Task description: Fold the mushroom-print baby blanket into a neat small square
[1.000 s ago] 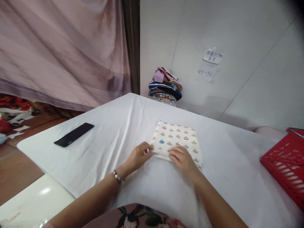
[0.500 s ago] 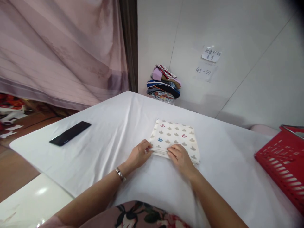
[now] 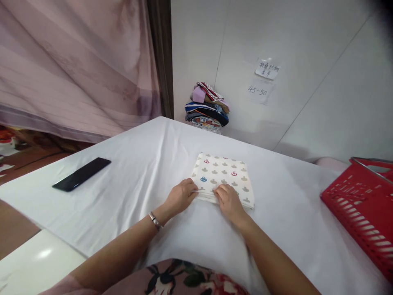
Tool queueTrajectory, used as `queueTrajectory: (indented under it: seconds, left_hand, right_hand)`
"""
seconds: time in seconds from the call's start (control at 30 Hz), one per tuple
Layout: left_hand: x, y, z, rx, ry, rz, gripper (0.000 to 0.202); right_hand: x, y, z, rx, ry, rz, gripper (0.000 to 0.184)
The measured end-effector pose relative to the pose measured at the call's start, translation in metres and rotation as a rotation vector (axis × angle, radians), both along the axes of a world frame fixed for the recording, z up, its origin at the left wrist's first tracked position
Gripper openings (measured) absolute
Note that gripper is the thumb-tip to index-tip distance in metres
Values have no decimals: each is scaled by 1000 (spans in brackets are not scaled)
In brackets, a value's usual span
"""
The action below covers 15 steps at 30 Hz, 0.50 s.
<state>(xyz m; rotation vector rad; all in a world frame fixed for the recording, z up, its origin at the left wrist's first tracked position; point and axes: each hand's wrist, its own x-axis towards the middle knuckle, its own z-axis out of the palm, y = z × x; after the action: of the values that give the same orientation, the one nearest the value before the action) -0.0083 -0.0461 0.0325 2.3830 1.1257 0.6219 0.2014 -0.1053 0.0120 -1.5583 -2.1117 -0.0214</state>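
A folded cream cloth [image 3: 219, 174] printed with grey, red and blue pacifier-like shapes lies flat on the white-covered table [image 3: 138, 172]. Several layers show along its near edge. My left hand [image 3: 181, 196] pinches the near left corner, thumb and fingers pressed together. Toward the middle of that same edge, my right hand [image 3: 229, 201] grips the layers with curled fingers. A metal bracelet [image 3: 156, 221] circles my left wrist.
A black phone-like slab [image 3: 82, 174] lies on the table at left. On the right stands a red plastic basket [image 3: 362, 196]. Behind the table, a pile of folded fabrics [image 3: 207, 107] leans near the wall, which bears handwritten paper notes [image 3: 267, 69]. A pink curtain [image 3: 80, 61] hangs at left.
The view has shifted slightly, so most things appear a little further left. Both hands remain at the cloth's near edge, with the cloth lying in the same place.
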Motion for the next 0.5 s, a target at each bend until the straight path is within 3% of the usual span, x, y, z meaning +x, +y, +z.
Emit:
queueTrajectory:
  seconds: [0.27, 0.5]
  left_hand:
    - [1, 0, -4, -37, -128, 32, 15]
    - [-2, -1, -6, 51, -106, -6, 20]
  right_hand:
    - [4, 0, 5, -32, 18, 56, 21]
    - [3, -2, 5, 28, -57, 46, 30]
